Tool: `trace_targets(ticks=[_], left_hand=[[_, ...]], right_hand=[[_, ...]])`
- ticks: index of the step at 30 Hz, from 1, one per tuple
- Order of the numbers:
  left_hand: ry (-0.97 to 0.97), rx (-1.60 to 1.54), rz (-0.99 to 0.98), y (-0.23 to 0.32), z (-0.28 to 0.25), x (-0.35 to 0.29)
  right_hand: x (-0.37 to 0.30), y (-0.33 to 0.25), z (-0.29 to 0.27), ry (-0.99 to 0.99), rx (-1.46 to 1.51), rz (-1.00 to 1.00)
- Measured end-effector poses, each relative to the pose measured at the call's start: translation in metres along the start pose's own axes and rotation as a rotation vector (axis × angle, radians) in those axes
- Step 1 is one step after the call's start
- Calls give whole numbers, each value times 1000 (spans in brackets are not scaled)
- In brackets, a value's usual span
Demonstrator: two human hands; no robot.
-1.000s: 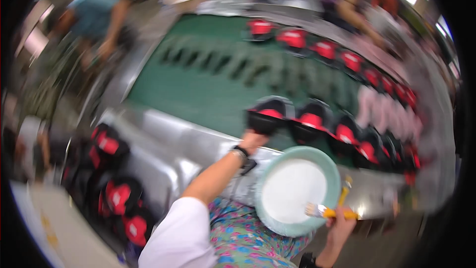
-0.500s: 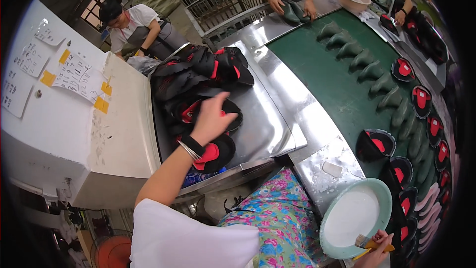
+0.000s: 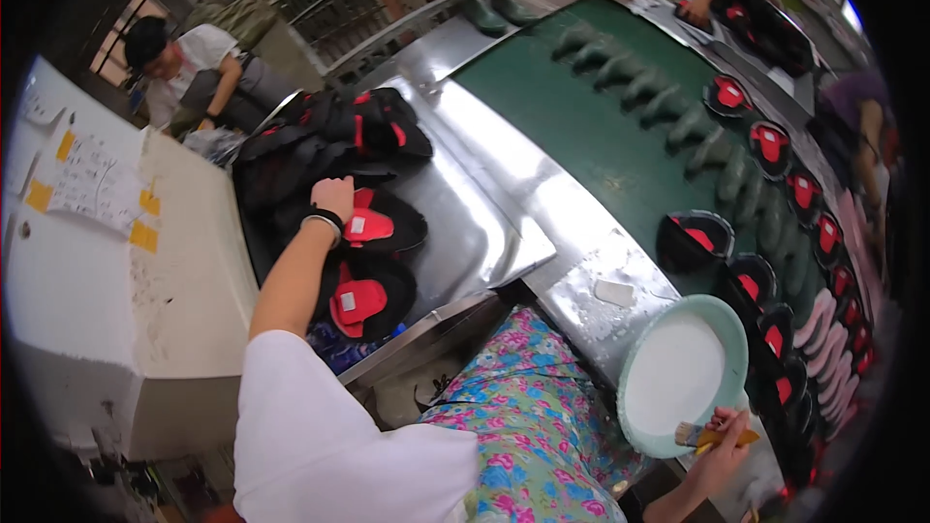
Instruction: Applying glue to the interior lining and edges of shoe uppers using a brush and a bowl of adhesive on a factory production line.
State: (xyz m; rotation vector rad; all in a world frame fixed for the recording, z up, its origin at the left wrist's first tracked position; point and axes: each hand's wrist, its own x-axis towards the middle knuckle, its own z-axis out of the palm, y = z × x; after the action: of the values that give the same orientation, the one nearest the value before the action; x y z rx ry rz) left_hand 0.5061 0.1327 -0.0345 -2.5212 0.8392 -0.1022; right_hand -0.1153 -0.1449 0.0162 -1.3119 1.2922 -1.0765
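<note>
The left hand [image 3: 334,198] lies on a black-and-red shoe upper [image 3: 373,225] on the steel worktop [image 3: 484,232] (grip hidden, I cannot tell). It looks soft, light and floppy, best pinched at its rim. The right hand [image 3: 722,438] holds a brush [image 3: 712,437] over the glue bowl [image 3: 630,397].

White paper sheets [image 3: 89,179] with handwriting are fixed by yellow tape pieces [image 3: 143,235] to the pale cabinet [image 3: 116,329] at left.
</note>
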Motion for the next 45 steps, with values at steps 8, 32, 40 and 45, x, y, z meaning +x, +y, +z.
trace_targets(ticks=[8,32,40,45], left_hand=[[72,-305,160,91,-89,42],[-128,-831,415,230,-53,144],[68,-1297,598,260,-171,29],[-819,-1986,496,267,-227,-25]], right_hand=[[-9,-11,10,56,15,15],[8,-32,55,43,-100,45],[22,-64,159,-308,-488,-689],[6,-37,172,-445,-776,-745]])
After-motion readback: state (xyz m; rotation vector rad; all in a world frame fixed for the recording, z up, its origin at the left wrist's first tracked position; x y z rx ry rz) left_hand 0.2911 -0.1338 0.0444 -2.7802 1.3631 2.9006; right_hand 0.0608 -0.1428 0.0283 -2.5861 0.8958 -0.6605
